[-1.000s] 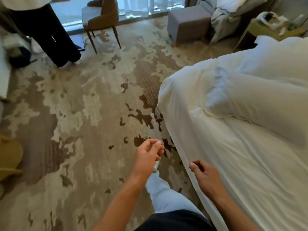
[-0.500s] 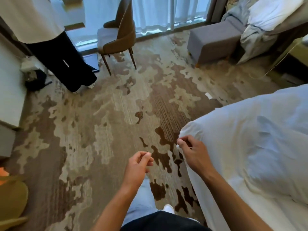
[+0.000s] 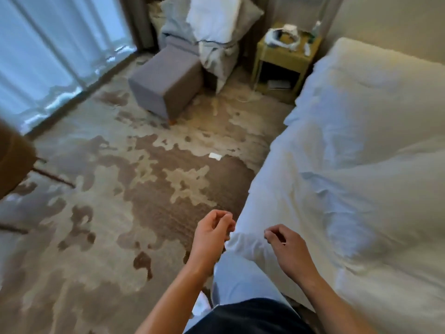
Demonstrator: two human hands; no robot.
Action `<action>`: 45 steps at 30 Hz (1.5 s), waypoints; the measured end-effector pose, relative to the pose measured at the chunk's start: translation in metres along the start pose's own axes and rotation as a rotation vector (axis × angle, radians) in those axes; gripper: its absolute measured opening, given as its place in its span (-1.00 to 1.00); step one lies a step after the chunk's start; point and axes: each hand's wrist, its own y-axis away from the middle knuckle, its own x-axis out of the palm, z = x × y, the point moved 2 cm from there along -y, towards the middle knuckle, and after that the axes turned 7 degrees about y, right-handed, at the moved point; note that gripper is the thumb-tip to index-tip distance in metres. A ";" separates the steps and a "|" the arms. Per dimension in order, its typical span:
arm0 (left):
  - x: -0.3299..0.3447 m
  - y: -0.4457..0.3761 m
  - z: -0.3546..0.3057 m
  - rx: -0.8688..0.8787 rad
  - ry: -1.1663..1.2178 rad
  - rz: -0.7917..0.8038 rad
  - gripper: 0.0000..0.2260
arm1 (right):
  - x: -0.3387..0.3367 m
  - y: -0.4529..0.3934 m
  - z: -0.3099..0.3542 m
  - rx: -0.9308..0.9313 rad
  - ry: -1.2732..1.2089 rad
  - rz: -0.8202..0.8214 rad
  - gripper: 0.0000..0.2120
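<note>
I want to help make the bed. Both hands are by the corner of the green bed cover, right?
Not green: the head view shows the bed cover is white. The left hand and the right hand are indeed by its corner.

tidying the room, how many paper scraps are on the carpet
1: a small white scrap lies on the carpet, between the grey ottoman and the bed. More may be hidden behind the furniture.
</note>
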 end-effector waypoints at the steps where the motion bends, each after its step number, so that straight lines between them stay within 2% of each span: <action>1: 0.004 -0.025 -0.017 0.013 -0.021 0.048 -0.84 | -0.001 -0.014 0.001 0.040 -0.022 -0.038 -0.87; 6: 0.020 -0.153 -0.086 0.060 -0.145 0.207 -0.87 | -0.003 -0.113 0.015 0.164 -0.141 -0.165 -0.86; 10: 0.020 -0.249 -0.129 0.026 -0.267 0.235 -0.87 | -0.014 -0.212 0.054 0.187 -0.164 -0.185 -0.85; 16: 0.027 -0.373 -0.179 -0.054 -0.346 0.233 -0.86 | -0.074 -0.359 0.125 0.151 -0.195 -0.253 -0.85; 21: 0.066 -0.489 -0.223 -0.052 -0.448 0.306 -0.86 | -0.125 -0.471 0.156 0.165 -0.215 -0.336 -0.86; 25: 0.124 -0.590 -0.264 -0.055 -0.470 0.441 -0.86 | -0.159 -0.544 0.161 0.261 -0.230 -0.416 -0.86; 29: 0.199 -0.656 -0.303 -0.059 -0.544 0.609 -0.86 | -0.184 -0.577 0.157 0.450 -0.293 -0.514 -0.88; 34: 0.309 -0.685 -0.334 -0.068 -0.625 0.896 -0.88 | -0.204 -0.582 0.141 0.710 -0.402 -0.654 -0.86; 39: 0.421 -0.699 -0.354 -0.031 -0.665 1.139 -0.88 | -0.220 -0.590 0.115 0.885 -0.496 -0.811 -0.87; 45: 0.534 -0.745 -0.363 0.033 -0.815 1.287 -0.87 | -0.259 -0.644 0.058 0.969 -0.573 -0.931 -0.88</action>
